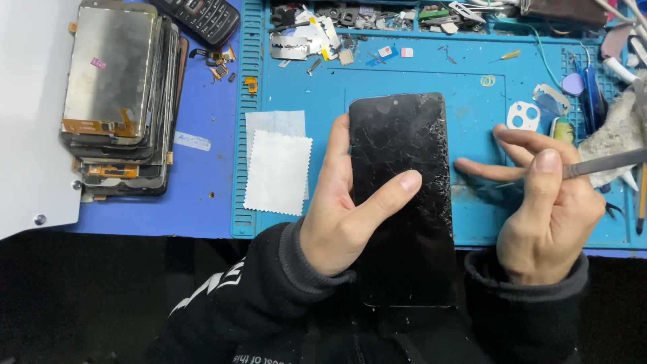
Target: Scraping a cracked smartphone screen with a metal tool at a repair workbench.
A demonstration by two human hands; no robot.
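Note:
My left hand (344,209) grips a black smartphone (401,145) with a badly cracked screen, thumb pressed across the glass near its middle. The phone is held upright over the front edge of the blue work mat (472,222). To its right, my right hand (546,209) holds metal tweezers (606,163) that point off to the right. Its index and middle fingers stretch left toward the phone's right edge without touching it.
A stack of old phone screens (118,94) stands at the left on a blue surface. Two white wipes (278,168) lie on the mat left of the phone. Small parts and blades (303,44) fill the mat's top tray. A white camera frame (523,116) and tools lie at the right.

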